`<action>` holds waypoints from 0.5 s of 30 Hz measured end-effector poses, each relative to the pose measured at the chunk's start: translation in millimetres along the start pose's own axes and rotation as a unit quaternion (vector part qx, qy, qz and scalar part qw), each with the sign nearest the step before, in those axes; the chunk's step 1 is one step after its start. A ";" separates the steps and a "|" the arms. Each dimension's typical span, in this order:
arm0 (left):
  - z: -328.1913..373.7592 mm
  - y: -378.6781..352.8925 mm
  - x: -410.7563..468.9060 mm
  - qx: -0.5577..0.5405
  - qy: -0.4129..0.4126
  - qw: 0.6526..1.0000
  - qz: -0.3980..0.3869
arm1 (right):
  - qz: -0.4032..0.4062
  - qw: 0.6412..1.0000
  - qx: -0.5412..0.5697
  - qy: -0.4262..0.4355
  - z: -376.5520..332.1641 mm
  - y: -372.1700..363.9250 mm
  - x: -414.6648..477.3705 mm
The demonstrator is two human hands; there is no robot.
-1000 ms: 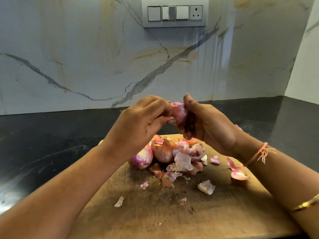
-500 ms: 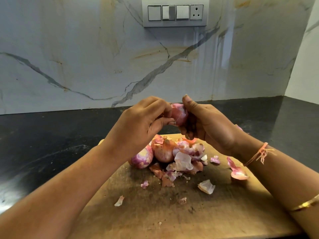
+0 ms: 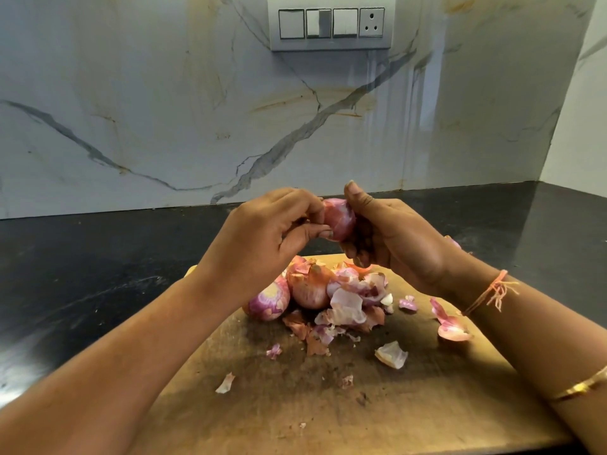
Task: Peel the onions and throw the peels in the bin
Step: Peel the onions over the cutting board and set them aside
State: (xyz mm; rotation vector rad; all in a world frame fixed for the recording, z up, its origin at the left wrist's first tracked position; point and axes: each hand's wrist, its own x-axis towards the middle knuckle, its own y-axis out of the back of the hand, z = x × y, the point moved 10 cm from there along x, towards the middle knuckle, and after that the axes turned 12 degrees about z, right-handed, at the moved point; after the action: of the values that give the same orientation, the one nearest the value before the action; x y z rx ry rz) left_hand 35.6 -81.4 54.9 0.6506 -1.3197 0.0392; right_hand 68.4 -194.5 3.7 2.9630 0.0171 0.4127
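A small pink-red onion (image 3: 340,219) is held up above the wooden cutting board (image 3: 410,405). My right hand (image 3: 397,239) grips it from the right, thumb raised over its top. My left hand (image 3: 272,231) pinches at its left side with curled fingers. On the board below lie two more onions: one with a cut face (image 3: 269,302) and one still in brown skin (image 3: 310,289). A heap of pink and brown peels (image 3: 354,305) sits beside them. No bin is in view.
Loose peel scraps (image 3: 391,354) are scattered over the board, with a larger curl (image 3: 451,326) near my right forearm. The board lies on a black stone counter (image 3: 98,274) against a marble wall with a switch panel (image 3: 331,23).
Both hands stay on the onion in nearly the same place. The fingers have shifted slightly on it and more of its surface shows between them.
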 end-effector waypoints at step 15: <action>-2.6 -6.7 -0.9 -0.016 0.034 0.999 -0.029 | 0.018 0.999 -0.031 -0.004 2.7 4.2 1.6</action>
State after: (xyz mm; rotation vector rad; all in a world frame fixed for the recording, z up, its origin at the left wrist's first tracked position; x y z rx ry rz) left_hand 40.2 -85.4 50.9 0.6552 -1.2324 -0.0073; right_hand 70.6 -199.0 2.2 2.9081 -0.0487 0.3982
